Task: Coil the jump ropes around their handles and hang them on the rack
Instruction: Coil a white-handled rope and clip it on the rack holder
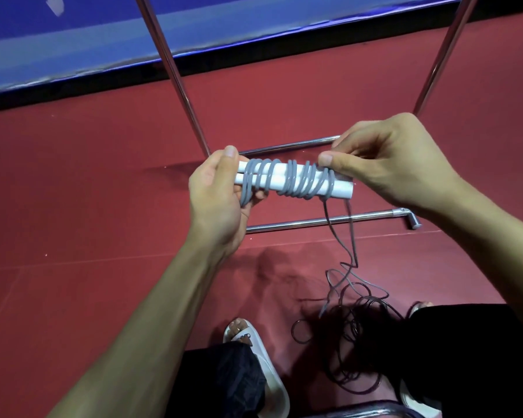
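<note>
left hand [221, 191] is gripping the white plastic handles [277, 176] at nine o'clock, right hand [384, 164] is pinching the thin grey cord [291, 178], likely light and springy

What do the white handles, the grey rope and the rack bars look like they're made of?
The handles: smooth matte white, probably plastic. The rope: glossy grey cord bending in soft coils, likely PVC or rubber. The rack bars: shiny silver tubes with bright highlights, apparently chromed or stainless metal.
</note>
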Demonstrator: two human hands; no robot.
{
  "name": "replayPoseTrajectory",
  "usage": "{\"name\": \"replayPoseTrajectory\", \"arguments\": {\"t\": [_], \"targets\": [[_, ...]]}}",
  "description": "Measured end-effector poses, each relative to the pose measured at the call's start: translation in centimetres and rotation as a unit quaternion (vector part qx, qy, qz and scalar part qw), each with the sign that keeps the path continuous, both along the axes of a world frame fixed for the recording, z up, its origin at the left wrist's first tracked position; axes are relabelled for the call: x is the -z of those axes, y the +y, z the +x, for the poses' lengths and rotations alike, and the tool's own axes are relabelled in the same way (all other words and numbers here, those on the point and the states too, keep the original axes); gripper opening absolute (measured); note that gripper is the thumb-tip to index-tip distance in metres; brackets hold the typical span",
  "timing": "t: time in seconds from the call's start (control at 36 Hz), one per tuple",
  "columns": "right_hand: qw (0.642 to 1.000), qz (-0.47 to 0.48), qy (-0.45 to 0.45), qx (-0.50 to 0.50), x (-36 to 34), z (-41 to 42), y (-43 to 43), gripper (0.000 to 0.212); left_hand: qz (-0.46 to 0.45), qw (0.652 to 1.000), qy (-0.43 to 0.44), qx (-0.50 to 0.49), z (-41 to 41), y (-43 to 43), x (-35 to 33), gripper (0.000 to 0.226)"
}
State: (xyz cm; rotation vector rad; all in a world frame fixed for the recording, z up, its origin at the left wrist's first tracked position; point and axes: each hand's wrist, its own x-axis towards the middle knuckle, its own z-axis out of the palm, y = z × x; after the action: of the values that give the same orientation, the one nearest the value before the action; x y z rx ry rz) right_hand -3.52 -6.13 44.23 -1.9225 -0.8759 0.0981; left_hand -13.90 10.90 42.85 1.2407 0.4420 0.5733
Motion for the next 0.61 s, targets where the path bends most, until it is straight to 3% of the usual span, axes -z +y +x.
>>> {"name": "replayPoseTrajectory", "arguments": {"t": [0.14,0.22,0.25,0.39,0.5,0.61], "targets": [[0.999,-0.015,0.039,-0.032,-1.0,-1.2,-0.3,0.023,-0.001,1.000,0.002,-0.023,0.2,-0.1,0.1,0.035],[0.996,-0.046,0.061,-0.050,-1.5,-1.5,-0.5,0.061,0.008,0.999,-0.009,-0.040,0.3,-0.1,0.3,0.034],[0.996,-0.068,0.047,-0.043,-1.6,-1.5,-0.5,0.065,0.014,0.999,-0.012,-0.043,0.3,-0.1,0.2,0.034],[0.989,-0.143,-0.043,-0.013,-1.8,-2.1,0.0,0.060,0.050,0.998,-0.020,-0.043,0.2,-0.6,0.4,0.035],[0.985,-0.152,-0.077,-0.030,-2.1,-2.9,0.8,0.062,0.106,0.993,-0.020,-0.039,0.1,-1.2,0.7,0.028],[0.992,-0.101,-0.067,-0.017,-2.0,-3.4,1.3,0.066,0.077,0.996,-0.033,-0.028,0.2,-1.3,0.6,0.026]]}}
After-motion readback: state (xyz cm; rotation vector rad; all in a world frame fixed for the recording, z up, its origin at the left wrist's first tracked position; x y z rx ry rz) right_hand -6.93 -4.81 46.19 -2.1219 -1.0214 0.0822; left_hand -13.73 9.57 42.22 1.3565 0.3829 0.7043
